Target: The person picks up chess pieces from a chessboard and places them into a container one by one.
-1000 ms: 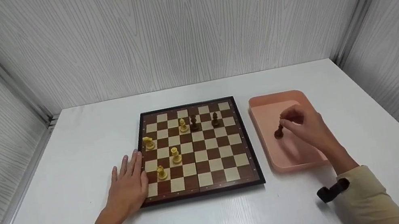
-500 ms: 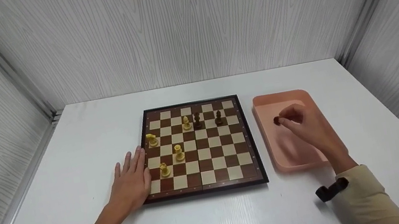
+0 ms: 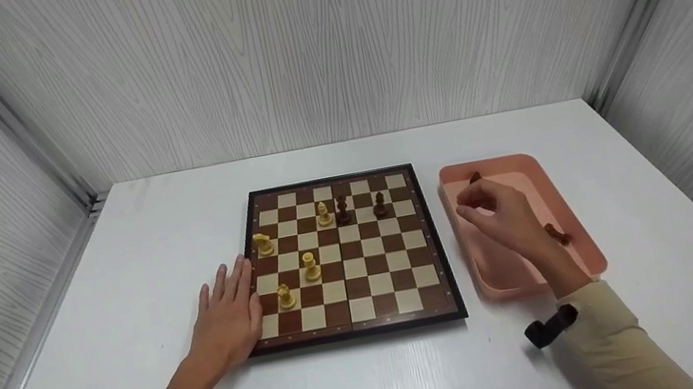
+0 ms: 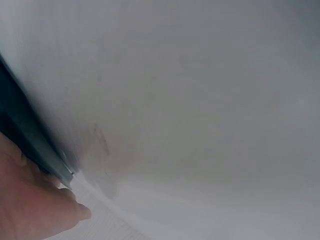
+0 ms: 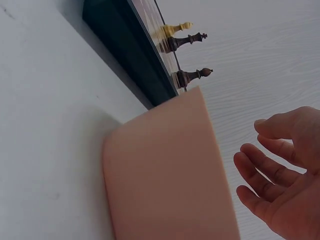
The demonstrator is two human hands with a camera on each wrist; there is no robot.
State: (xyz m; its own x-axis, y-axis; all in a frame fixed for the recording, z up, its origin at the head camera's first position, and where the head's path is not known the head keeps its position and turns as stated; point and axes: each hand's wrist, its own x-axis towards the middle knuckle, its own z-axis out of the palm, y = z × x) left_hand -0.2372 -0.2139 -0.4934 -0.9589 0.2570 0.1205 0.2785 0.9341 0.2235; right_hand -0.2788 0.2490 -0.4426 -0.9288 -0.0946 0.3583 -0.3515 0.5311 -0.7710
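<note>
My right hand (image 3: 500, 214) is over the pink tray (image 3: 475, 275), its fingers loosely curled with nothing between them. Inside the tray lie two dark chess pieces: one (image 3: 475, 177) by the far end, partly hidden by the hand, the other (image 3: 557, 234) by the right wall. Flat along the left edge of the chessboard (image 3: 383, 322) rests my left hand (image 3: 226, 322), fingers straight. On the board stand a light bishop (image 3: 323, 214), a tall dark piece (image 3: 343, 211), a dark bishop (image 3: 380, 205), a light knight (image 3: 263, 244) and two more light pieces, one a rook-like piece (image 3: 310, 266).
The board and tray stand side by side on a white table (image 3: 381, 388), with a narrow gap between them. Pale wood-grain panels (image 3: 321, 49) enclose the table at the back and both sides. In the right wrist view the tray's wall (image 5: 165, 165) rises between board and hand.
My right hand has let go of the dark chess piece it pinched over the tray and shifted a little left. Two dark pieces now show in the tray. The left hand stays at the board.
</note>
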